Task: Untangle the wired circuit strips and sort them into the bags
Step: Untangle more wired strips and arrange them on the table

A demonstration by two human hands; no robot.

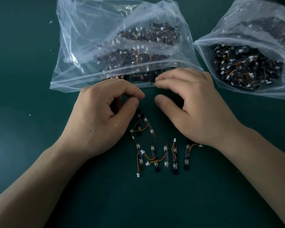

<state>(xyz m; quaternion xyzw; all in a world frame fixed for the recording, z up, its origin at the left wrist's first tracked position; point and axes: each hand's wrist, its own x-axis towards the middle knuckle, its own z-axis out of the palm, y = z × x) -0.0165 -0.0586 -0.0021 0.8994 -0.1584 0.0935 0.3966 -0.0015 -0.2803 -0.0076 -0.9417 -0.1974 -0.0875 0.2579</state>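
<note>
Circuit strips [138,51] in two bags [82,30]

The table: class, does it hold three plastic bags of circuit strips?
No, only two lie on the table: a large bag in the middle and a second bag at the right.

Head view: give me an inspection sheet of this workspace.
Surface: dark green table.
Job's things: loose circuit strips lie between the wrists; big clear bag and right bag both hold strips.
Clutter: white specks on the table.
Grippers: left hand has curled fingers, nothing seen in them; right hand has its fingers at the big clear bag's mouth, grip unclear.
Cables: thin orange-yellow wires with white plugs, some crossing neighbouring strips.
Surroundings: nothing seen.
</note>
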